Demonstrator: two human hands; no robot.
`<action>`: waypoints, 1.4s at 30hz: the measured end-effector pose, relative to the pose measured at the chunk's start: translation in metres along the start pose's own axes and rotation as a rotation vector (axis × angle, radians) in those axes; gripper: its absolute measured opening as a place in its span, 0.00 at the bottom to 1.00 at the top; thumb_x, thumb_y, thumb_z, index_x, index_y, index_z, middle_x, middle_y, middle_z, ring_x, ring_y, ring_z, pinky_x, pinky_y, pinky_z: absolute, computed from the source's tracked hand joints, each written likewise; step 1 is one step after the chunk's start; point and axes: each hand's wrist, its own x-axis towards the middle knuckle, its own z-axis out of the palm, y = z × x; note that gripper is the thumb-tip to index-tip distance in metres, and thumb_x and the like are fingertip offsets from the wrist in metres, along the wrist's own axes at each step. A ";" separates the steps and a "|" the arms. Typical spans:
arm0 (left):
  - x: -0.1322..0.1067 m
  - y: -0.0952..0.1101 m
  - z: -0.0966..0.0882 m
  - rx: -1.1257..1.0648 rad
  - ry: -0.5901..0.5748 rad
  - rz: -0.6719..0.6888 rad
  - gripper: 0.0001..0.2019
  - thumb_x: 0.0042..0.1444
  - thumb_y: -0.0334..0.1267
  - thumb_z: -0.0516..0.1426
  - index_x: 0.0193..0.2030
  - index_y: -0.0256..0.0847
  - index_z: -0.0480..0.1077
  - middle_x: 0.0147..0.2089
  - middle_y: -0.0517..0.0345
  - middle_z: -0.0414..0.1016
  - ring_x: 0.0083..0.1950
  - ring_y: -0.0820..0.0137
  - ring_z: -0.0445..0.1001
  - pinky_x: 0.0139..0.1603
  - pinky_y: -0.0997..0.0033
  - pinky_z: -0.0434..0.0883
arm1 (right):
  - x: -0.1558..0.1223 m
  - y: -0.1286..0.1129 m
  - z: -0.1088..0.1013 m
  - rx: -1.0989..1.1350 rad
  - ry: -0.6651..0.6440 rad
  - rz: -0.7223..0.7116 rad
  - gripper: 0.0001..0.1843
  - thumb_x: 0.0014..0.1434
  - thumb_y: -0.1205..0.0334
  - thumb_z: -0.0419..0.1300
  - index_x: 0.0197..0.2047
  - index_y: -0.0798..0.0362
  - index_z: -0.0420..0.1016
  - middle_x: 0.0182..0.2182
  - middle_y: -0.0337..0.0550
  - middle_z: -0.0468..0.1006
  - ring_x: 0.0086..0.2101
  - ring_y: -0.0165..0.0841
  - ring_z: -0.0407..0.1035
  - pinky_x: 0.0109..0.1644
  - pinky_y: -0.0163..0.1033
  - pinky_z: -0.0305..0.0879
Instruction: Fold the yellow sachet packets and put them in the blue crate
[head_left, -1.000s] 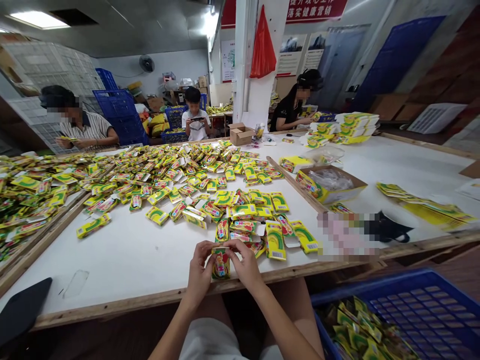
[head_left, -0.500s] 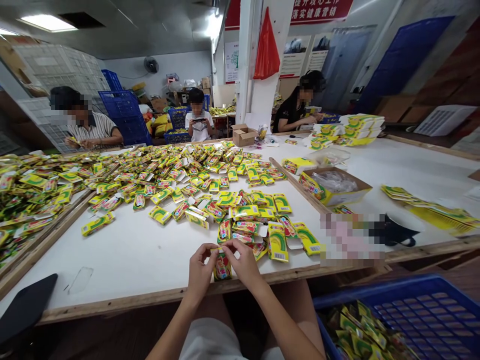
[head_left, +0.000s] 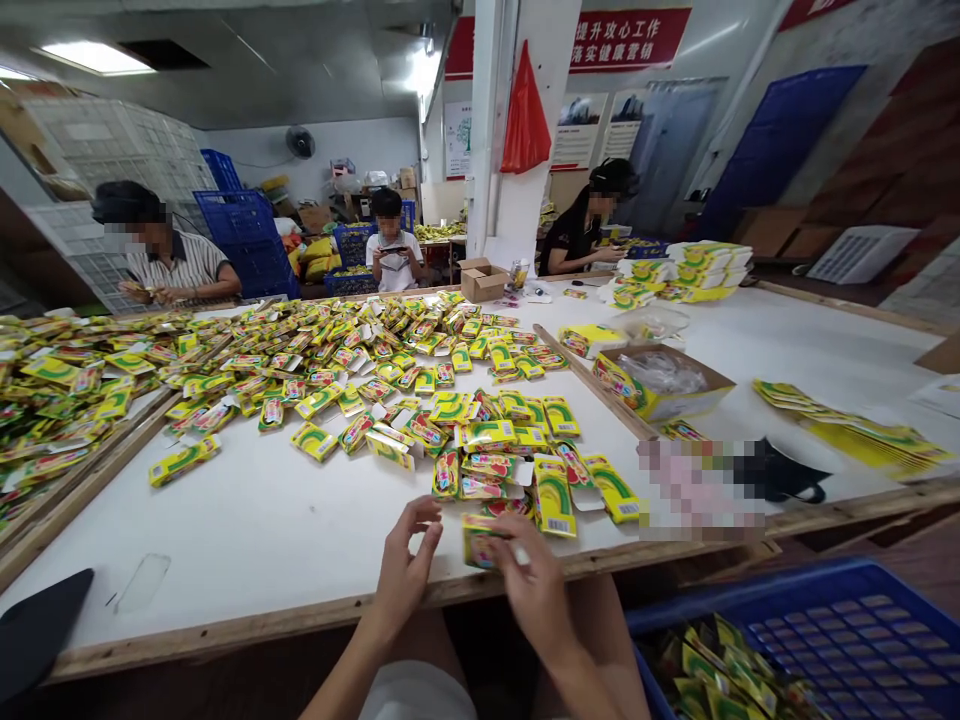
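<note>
Near the front edge of the white table (head_left: 262, 530), my right hand (head_left: 531, 570) grips a small yellow-green candy box (head_left: 478, 542), tilted and a little blurred. My left hand (head_left: 411, 555) is just left of that box, its fingers apart and curved with nothing in them. Right beyond both hands lies a loose heap of like boxes (head_left: 487, 435), several with white end flaps standing up. One box (head_left: 555, 497) rests flat with its barcode end toward me.
A blue basket (head_left: 862, 600) holding more boxes stands low at the right. Wooden strips (head_left: 592, 385) divide the table. An open carton (head_left: 675, 400) holds clear plastic bags. A dark phone-like slab (head_left: 45, 620) lies at the left corner. Three people sit across the table.
My left hand has let go of the candy box. My right hand has carried it slightly right and turned it sideways. The camera view has shifted a little.
</note>
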 end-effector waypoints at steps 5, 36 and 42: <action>0.035 -0.013 0.017 0.218 0.116 -0.091 0.28 0.52 0.50 0.59 0.57 0.39 0.62 0.49 0.44 0.72 0.48 0.57 0.72 0.48 0.56 0.68 | -0.016 -0.005 -0.120 -0.546 0.354 -0.057 0.16 0.61 0.49 0.53 0.38 0.50 0.76 0.37 0.50 0.74 0.40 0.44 0.68 0.50 0.53 0.61; 0.000 -0.005 -0.007 -0.037 -0.027 0.037 0.12 0.59 0.44 0.55 0.43 0.41 0.73 0.44 0.51 0.77 0.46 0.63 0.74 0.47 0.66 0.71 | 0.021 0.004 0.055 0.226 -0.276 0.075 0.12 0.60 0.67 0.54 0.44 0.49 0.75 0.41 0.44 0.79 0.42 0.38 0.72 0.46 0.42 0.68; 0.006 -0.005 -0.012 0.012 -0.017 0.041 0.12 0.59 0.45 0.54 0.36 0.40 0.75 0.36 0.54 0.77 0.40 0.64 0.75 0.43 0.67 0.70 | 0.033 0.005 0.065 0.201 -0.262 0.035 0.08 0.59 0.66 0.56 0.35 0.51 0.77 0.35 0.44 0.77 0.39 0.36 0.72 0.44 0.40 0.67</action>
